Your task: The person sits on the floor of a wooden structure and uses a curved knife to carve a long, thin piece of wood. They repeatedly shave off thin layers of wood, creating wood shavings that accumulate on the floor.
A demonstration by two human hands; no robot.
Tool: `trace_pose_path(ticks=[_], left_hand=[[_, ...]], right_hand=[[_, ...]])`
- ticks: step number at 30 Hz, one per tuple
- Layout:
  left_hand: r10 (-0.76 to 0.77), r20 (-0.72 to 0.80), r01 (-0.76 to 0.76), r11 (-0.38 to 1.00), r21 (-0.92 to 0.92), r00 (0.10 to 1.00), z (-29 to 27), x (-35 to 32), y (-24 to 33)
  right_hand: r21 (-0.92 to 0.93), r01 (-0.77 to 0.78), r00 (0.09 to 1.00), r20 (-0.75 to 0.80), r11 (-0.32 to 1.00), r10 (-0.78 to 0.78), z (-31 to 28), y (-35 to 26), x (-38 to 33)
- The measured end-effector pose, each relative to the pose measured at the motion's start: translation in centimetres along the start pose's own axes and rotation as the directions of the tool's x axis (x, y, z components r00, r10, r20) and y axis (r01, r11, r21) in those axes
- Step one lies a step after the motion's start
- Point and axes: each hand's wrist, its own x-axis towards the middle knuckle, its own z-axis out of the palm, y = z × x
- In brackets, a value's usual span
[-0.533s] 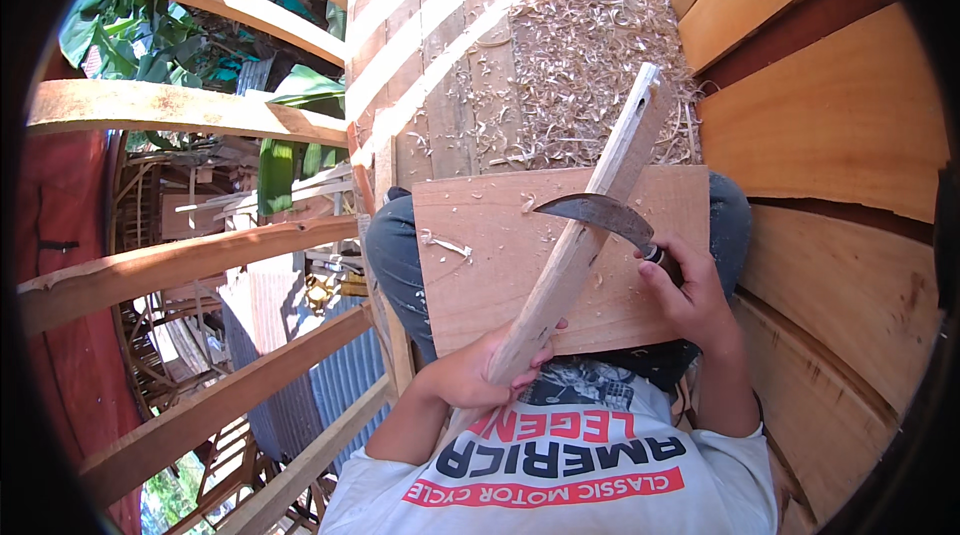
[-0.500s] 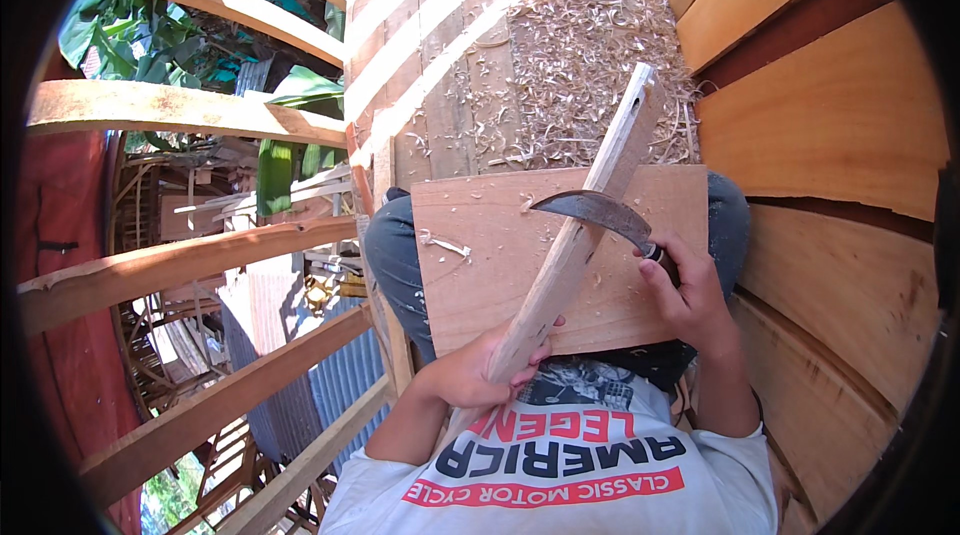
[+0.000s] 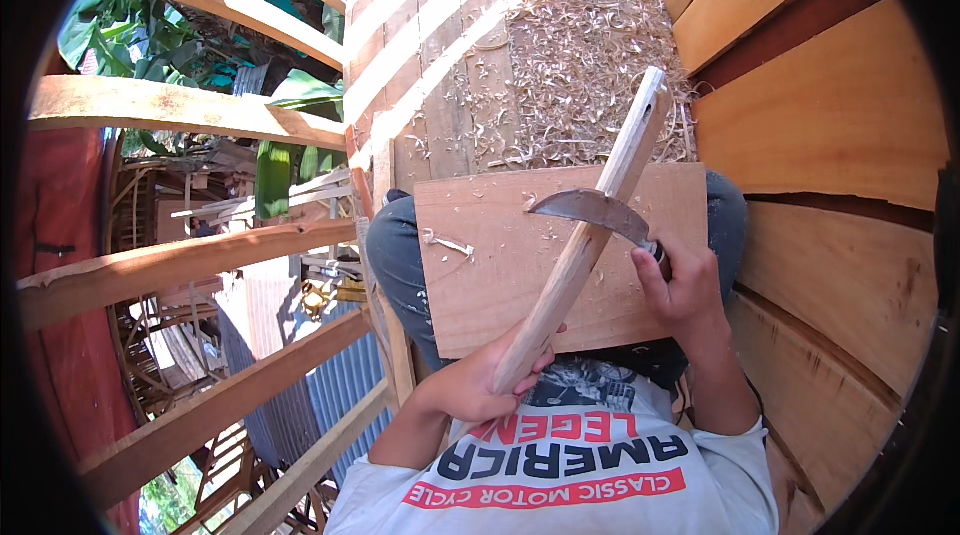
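Note:
A long squared wooden stick (image 3: 572,270) slants from near my belly up and away to the right, over a flat plywood board (image 3: 480,280) on my lap. My left hand (image 3: 487,375) is wrapped round the stick's near end. In my right hand (image 3: 683,285) is the dark handle of a curved, sickle-shaped knife (image 3: 592,208). Its blade lies across the stick about midway, with the tip pointing left. I cannot tell whether the cutting edge is biting into the wood. A small hole shows near the stick's far end.
Wood shavings (image 3: 590,65) thickly cover the plank floor (image 3: 430,75) ahead. One curled shaving (image 3: 447,243) lies on the board's left side. Overlapping wooden planks (image 3: 820,125) form a wall close on my right. Open wooden rails (image 3: 200,255) run along my left, with corrugated sheets (image 3: 345,385) below.
The stick has rolled slightly in my left hand, and its far end has shifted a little to the right. The knife stays across it, nearly in the same place.

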Motion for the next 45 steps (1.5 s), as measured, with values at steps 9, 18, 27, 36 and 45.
trace_pose_path(ticks=[9,18,27,36,45], left_hand=[[0.0,-0.003,0.001,0.995,0.101,1.0,-0.3,0.2,-0.2],[-0.012,0.046,0.014,0.999,-0.029,0.999,-0.6,0.3,0.4],[-0.066,0.097,0.074,0.993,-0.089,0.993,-1.4,-0.4,-0.3],[-0.036,0.063,0.041,0.996,-0.082,0.997,-1.0,-0.8,0.4],[0.025,0.019,-0.023,0.996,-0.084,1.0,-1.1,0.0,-0.8]], right_hand=[[-0.057,-0.056,0.997,-0.058,0.997,0.053,0.3,1.6,0.7],[-0.067,0.095,0.989,-0.109,0.993,-0.102,1.8,2.2,0.6],[-0.095,0.301,0.954,0.018,0.949,-0.3,2.0,0.6,0.9],[-0.166,0.164,0.982,-0.067,0.972,-0.177,0.0,0.5,2.6],[-0.068,-0.047,0.994,-0.102,0.997,0.04,-0.1,2.8,3.6]])
